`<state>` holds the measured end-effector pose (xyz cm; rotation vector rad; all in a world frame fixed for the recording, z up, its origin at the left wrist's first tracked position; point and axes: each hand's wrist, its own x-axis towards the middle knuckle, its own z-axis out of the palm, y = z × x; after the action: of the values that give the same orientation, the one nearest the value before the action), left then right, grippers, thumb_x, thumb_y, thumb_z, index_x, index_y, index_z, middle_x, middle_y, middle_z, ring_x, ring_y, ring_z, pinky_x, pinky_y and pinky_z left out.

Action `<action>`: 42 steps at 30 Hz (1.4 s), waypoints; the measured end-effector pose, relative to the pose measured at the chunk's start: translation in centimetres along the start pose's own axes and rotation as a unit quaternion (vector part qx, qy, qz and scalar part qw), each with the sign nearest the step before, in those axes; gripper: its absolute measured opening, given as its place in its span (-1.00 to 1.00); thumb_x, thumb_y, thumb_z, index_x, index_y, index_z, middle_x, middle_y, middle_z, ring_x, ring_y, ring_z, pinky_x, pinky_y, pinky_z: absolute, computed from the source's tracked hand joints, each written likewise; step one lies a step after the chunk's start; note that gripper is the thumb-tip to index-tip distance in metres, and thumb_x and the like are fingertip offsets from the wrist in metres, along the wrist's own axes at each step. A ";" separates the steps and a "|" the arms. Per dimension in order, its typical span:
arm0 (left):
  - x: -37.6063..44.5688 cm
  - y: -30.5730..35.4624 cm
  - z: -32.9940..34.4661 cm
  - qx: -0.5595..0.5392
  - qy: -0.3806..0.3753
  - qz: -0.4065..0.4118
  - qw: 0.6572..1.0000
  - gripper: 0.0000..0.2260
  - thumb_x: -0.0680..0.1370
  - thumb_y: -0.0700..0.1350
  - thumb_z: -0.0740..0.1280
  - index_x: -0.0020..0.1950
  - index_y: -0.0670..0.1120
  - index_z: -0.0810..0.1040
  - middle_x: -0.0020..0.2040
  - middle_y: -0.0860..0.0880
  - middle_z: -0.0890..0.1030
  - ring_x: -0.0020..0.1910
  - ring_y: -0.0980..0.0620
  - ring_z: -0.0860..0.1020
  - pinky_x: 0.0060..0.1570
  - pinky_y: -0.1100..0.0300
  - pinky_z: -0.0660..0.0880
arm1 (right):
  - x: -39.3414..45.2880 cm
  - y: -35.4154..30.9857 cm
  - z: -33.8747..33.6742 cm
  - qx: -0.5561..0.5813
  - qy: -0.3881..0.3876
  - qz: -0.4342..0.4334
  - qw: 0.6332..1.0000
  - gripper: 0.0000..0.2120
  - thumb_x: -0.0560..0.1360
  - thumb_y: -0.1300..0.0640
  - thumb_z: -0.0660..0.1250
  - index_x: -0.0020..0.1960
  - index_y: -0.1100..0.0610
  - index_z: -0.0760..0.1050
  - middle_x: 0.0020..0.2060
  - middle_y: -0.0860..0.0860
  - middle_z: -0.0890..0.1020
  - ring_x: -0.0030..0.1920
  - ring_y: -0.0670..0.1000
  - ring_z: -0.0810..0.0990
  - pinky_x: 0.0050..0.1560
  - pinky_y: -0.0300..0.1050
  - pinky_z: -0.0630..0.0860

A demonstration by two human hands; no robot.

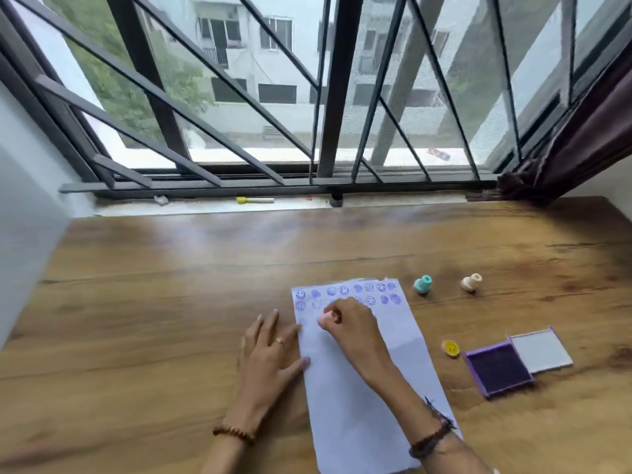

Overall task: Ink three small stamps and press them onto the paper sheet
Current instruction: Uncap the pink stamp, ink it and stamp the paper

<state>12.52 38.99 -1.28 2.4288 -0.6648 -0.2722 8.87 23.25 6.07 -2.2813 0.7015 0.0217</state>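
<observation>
The right hand point(349, 323) covers most of a small pink stamp point(325, 318), so only its pale top shows; its fingers are clamped on it, pressing down onto the paper sheet point(355, 398). Some prints in the second row are hidden behind that hand, and the sheet's near end runs out of view. The left hand point(270, 354) lies flat, fingers spread, on the sheet's left edge. Bare worktop point(154, 285) lies open to the left. To the right stand a teal stamp point(423, 284), a cream stamp point(471, 282), a yellow stamp point(450, 348) and the open ink pad point(499, 369).
</observation>
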 end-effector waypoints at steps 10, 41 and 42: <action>0.0 -0.5 0.4 -0.007 0.007 0.006 1.000 -0.50 0.42 0.22 0.32 0.34 0.24 0.31 0.52 0.03 0.10 0.49 0.01 -0.04 0.40 0.13 -0.14 | 1.6 -1.1 2.0 -0.184 -0.031 -0.068 0.980 -0.84 0.53 0.22 0.14 -0.05 0.23 0.48 -0.02 0.13 0.52 -0.05 0.18 0.53 -0.10 -0.02 0.44; 0.1 0.4 -0.6 -0.062 0.004 -0.026 0.998 -0.49 0.39 0.08 0.44 0.31 0.19 0.39 0.49 -0.04 0.20 0.48 -0.04 0.06 0.42 -0.01 0.04 | -0.2 5.1 -7.1 0.530 -0.094 0.160 0.828 -0.75 0.31 0.18 0.46 -0.02 0.20 0.63 -0.17 0.01 0.71 -0.14 -0.09 0.66 -0.11 -0.33 0.61; 0.0 0.8 -0.5 -0.057 0.022 -0.033 0.998 -0.50 0.38 0.04 0.46 0.29 0.17 0.43 0.47 -0.07 0.26 0.47 -0.07 0.10 0.40 -0.05 0.10 | -1.0 6.2 -8.2 0.573 -0.088 0.173 0.796 -0.72 0.29 0.19 0.45 -0.01 0.20 0.62 -0.17 0.02 0.71 -0.15 -0.09 0.67 -0.11 -0.31 0.62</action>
<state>12.39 38.70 -0.35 2.3428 -0.5364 -0.2761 3.41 14.71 8.20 -0.9524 0.7308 -0.0175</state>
